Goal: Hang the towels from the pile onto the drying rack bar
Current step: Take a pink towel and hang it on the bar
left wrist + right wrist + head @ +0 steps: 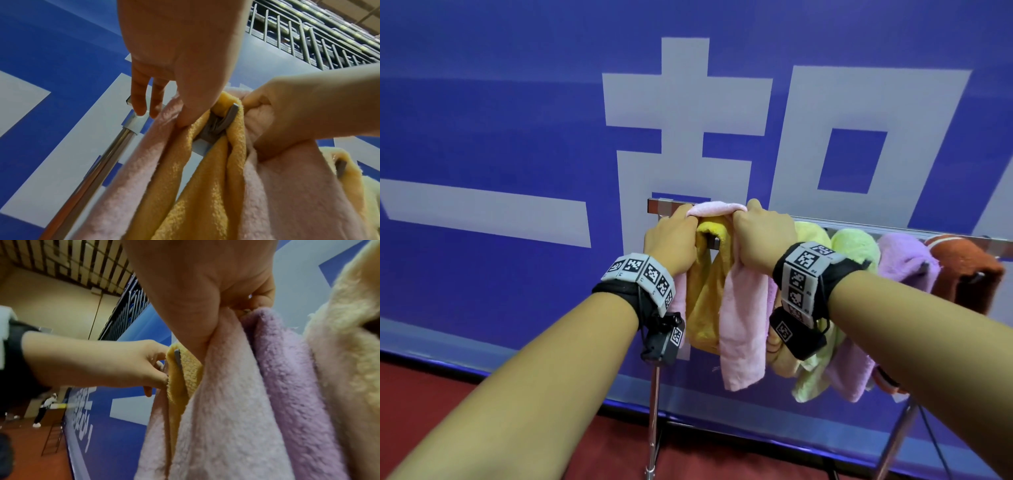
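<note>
A pale pink towel [742,318] lies folded over the left end of the chrome rack bar [665,205]. A yellow towel [705,294] hangs on the bar beneath it and shows in the gap between my hands. My left hand [690,221] pinches the pink towel's left fold [156,146] between thumb and fingers. My right hand [739,219] grips the right fold [222,386] in a fist [287,113]. In the left wrist view the grey bar end [224,125] pokes out between the yellow folds.
Pale yellow [812,233], light green [856,246], lilac [904,260] and rust-brown [962,274] towels hang further right along the bar. A blue banner wall [517,120] stands close behind. The rack's upright post [654,411] stands on red floor [448,394]. A person [46,408] stands far off.
</note>
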Demonstrator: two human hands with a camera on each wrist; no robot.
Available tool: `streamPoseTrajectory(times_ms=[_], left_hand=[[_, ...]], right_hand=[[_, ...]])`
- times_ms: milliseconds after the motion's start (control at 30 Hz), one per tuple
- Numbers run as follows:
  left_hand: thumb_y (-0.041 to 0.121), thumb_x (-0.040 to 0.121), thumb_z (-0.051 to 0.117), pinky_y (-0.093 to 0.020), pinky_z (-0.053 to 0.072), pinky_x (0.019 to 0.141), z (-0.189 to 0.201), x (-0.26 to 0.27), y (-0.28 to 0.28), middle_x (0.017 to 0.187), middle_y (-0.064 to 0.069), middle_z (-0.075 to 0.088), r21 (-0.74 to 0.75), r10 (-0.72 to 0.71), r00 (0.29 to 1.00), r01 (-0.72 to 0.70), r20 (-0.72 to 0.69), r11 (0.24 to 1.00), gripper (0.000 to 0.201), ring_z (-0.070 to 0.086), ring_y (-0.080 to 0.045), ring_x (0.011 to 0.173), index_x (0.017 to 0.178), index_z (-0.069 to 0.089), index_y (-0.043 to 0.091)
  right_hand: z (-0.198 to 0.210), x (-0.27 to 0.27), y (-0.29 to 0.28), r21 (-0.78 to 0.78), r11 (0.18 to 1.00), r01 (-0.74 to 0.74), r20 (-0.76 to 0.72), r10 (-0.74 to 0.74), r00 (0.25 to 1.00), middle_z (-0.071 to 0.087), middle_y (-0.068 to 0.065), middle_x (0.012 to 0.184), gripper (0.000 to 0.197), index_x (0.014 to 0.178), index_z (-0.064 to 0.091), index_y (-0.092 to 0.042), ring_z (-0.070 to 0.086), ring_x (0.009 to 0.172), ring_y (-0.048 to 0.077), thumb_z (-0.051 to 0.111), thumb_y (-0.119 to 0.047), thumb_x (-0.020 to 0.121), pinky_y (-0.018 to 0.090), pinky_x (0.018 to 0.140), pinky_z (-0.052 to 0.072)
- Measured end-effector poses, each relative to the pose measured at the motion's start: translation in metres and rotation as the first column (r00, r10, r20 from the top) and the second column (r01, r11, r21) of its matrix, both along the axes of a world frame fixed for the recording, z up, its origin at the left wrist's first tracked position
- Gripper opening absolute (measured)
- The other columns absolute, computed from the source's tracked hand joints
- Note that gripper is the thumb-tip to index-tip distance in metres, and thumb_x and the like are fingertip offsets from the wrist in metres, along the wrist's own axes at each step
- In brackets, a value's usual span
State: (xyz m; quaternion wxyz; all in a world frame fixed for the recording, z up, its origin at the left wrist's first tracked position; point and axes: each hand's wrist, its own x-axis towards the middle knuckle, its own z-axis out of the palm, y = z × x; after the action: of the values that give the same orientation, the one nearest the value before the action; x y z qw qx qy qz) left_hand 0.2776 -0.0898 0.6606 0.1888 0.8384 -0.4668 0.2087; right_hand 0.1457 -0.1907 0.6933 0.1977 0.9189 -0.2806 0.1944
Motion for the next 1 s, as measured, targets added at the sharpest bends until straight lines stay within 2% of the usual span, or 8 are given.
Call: streamPoseTrajectory(times_ms=[233,333,433,500,633,733,867,1000], left_hand=[[0.018,0.09,0.053,-0.043,0.056,0.074,-0.003,0.002,-0.002,0.145,0.0,0.036,0.078,-0.078,0.991,0.086,-0.109,0.993,0.031,0.058,-0.026,0.095,0.121,0.055,0.015],[0.019,0.088,0.053,-0.038,0.051,0.078,-0.005,0.004,0.001,0.141,0.0,0.042,0.016,-0.132,0.985,0.134,-0.108,0.991,0.029,0.055,-0.027,0.106,0.115,0.063,0.013],[0.019,0.086,0.056,-0.032,0.045,0.079,-0.004,0.002,0.006,0.139,0.005,0.049,-0.107,-0.14,0.987,0.132,-0.078,0.986,0.031,0.05,-0.023,0.114,0.113,0.07,0.015],[0.021,0.085,0.058,-0.031,0.045,0.082,0.0,-0.002,0.007,0.133,0.006,0.053,-0.191,-0.148,0.987,0.134,-0.057,0.972,0.024,0.048,-0.02,0.115,0.104,0.072,0.016],[0.027,0.086,0.063,-0.037,0.05,0.087,0.005,-0.015,0.003,0.116,0.006,0.054,-0.333,-0.218,0.975,0.194,-0.035,0.923,0.01,0.048,-0.019,0.109,0.092,0.064,0.02],[0.029,0.086,0.063,-0.043,0.048,0.09,0.005,-0.025,-0.002,0.117,0.005,0.051,-0.34,-0.26,0.965,0.234,-0.032,0.911,0.013,0.046,-0.02,0.11,0.097,0.061,0.023],[0.033,0.09,0.06,-0.039,0.039,0.094,0.009,-0.034,-0.008,0.136,0.008,0.048,-0.218,-0.245,0.97,0.24,0.008,0.946,0.022,0.041,-0.022,0.12,0.11,0.067,0.028],[0.026,0.093,0.05,-0.041,0.033,0.094,0.013,-0.04,-0.01,0.146,0.008,0.041,-0.098,-0.193,0.981,0.194,0.022,0.976,0.031,0.036,-0.024,0.126,0.12,0.066,0.03]], right_hand=[[-0.003,0.01,0.0,0.026,0.999,0.024,0.063,-0.025,0.998,0.035,0.006,0.092,0.026,0.115,0.051,-0.012,0.041,0.056,0.023,0.053,-0.015,0.09,0.033,0.051,0.027],[-0.006,0.012,0.001,0.024,0.999,0.023,0.067,-0.024,0.997,0.036,0.007,0.093,0.028,0.118,0.05,-0.01,0.035,0.052,0.02,0.054,-0.015,0.09,0.032,0.048,0.025],[-0.007,0.01,-0.004,0.043,0.999,-0.006,0.07,0.003,0.998,0.044,0.009,0.098,0.029,0.117,0.049,-0.011,0.043,0.06,0.025,0.055,-0.016,0.089,0.035,0.052,0.031],[-0.007,0.005,-0.007,0.084,0.995,-0.049,0.079,0.042,0.996,0.048,0.009,0.101,0.031,0.114,0.05,-0.013,0.05,0.066,0.028,0.056,-0.026,0.086,0.036,0.056,0.039],[-0.005,-0.006,-0.015,0.271,0.943,-0.194,0.124,0.165,0.978,0.047,0.003,0.095,0.039,0.117,0.054,-0.022,0.056,0.081,0.026,0.053,-0.036,0.081,0.039,0.072,0.049],[0.002,-0.018,-0.018,0.34,0.888,-0.309,0.126,0.282,0.951,0.047,0.0,0.093,0.047,0.126,0.055,-0.028,0.052,0.085,0.021,0.056,-0.027,0.079,0.034,0.076,0.044],[0.005,-0.031,-0.013,0.376,0.834,-0.405,0.213,0.348,0.913,0.055,-0.002,0.09,0.034,0.114,0.056,-0.021,0.049,0.082,0.017,0.057,-0.017,0.081,0.032,0.071,0.04],[0.001,-0.039,-0.014,0.347,0.82,-0.456,0.253,0.386,0.887,0.053,-0.007,0.079,0.031,0.108,0.061,-0.019,0.048,0.074,0.017,0.055,-0.013,0.079,0.029,0.066,0.035]])
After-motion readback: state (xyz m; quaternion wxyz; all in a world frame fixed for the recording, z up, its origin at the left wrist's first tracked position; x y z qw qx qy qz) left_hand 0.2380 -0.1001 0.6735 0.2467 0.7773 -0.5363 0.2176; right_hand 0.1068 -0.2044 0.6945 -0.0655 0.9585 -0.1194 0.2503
